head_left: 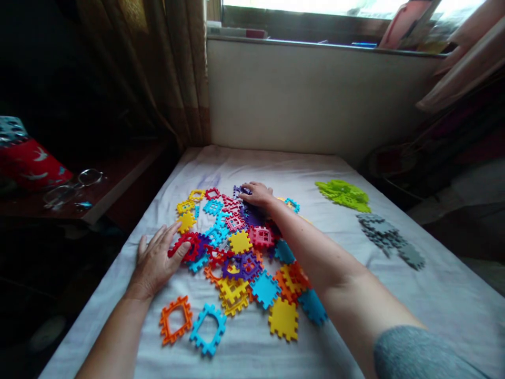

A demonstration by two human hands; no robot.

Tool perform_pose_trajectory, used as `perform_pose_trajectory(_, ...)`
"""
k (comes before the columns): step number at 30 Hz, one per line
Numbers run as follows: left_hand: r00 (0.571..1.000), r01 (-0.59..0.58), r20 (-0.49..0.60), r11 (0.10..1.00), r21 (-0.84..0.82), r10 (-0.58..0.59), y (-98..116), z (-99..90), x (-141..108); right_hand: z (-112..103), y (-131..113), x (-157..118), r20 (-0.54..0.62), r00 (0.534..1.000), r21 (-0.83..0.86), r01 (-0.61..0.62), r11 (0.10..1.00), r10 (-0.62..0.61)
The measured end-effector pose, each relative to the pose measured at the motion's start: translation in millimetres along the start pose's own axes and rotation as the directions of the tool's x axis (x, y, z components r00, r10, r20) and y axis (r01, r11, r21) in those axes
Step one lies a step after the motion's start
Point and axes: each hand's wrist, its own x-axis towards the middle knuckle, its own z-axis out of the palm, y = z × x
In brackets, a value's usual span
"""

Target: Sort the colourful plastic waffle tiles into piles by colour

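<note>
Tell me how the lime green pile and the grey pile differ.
Colour: the green pile is bright lime, the grey pile dull and muted.
Spread: the green pieces bunch into a compact heap, while the grey ones trail out in a longer strip.
Place: the green pile lies nearer the window wall than the grey.
Both rest on the pale sheet.

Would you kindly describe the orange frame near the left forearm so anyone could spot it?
Find the heap of coloured plastic pieces on the pale sheet. On its near side, next to the left forearm, lies the orange frame, with one big opening. Its orange colour sets it apart from the light-blue frame to its right.
</note>
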Motion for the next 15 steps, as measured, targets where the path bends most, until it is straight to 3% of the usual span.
perform_pose_trajectory(4,0.999,-0.034,0.037,0.999,-0.015,0.034,-0.3,-0.4,-0.3,-10.5,0.4,-28.1,0.071,0.980,0.015,0.186,0.983,-0.186)
perform_pose_trajectory(6,0.997,-0.061,0.034,0.997,-0.038,0.062,-1.2,0.1,-0.5,-22.2,-0.1,-36.8,0.139,0.973,-0.004,0.188,0.982,-0.186)
perform_pose_trajectory(8,0.996,-0.080,0.021,0.995,-0.063,0.082,-2.4,0.9,-0.7,-32.8,-7.3,-37.6,0.141,0.984,-0.048,0.117,0.992,-0.110)
perform_pose_trajectory(11,0.995,-0.102,0.005,0.991,-0.091,0.103,-4.9,2.0,-0.9,-36.8,-35.6,-24.4,0.014,0.995,-0.047,0.096,0.994,-0.095)
perform_pose_trajectory(15,0.991,-0.130,-0.051,0.988,-0.086,0.126,-9.3,3.2,-1.1,-14.8,-96.2,3.9,-0.045,0.963,0.069,0.270,0.960,-0.267)
